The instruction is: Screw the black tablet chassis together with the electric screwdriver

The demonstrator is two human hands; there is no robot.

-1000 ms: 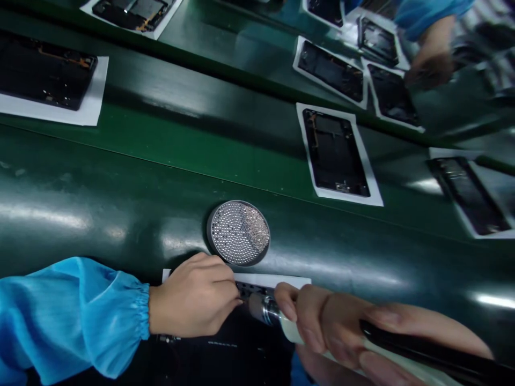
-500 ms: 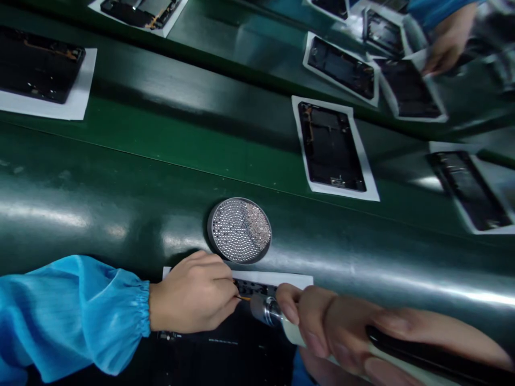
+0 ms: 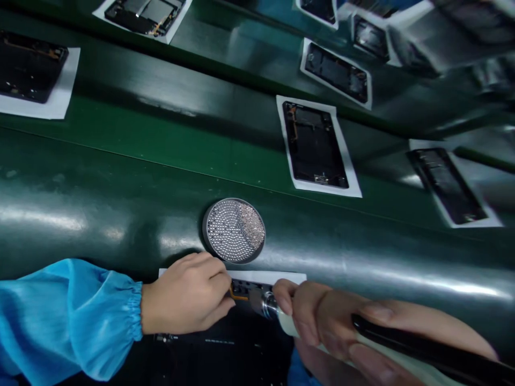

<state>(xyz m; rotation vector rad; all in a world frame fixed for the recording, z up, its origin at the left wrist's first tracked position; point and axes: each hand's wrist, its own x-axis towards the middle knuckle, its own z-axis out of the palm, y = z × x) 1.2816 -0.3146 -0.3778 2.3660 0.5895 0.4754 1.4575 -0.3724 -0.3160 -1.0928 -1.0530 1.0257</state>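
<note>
Right in front of me, the right hand (image 3: pixel 322 316) is clenched round an electric screwdriver (image 3: pixel 263 302), its steel nose held down over a dark phone housing (image 3: pixel 249 287); the left hand (image 3: pixel 185 294) is curled just beside it, fingertips (image 3: pixel 227 287) at an orange ribbon (image 3: pixel 236 295), and I can't tell whether they're gripping that or only steadying the housing; the housing lies on one white sheet (image 3: pixel 285 277), apparently a protective pad, at the near edge of the table (image 3: pixel 120 214); one round screw tray (image 3: pixel 234 230) sits just past the left hand, seemingly placed for easy reach; farther out, I count seven more housings (image 3: pixel 316 145), each on its own white sheet.
</note>
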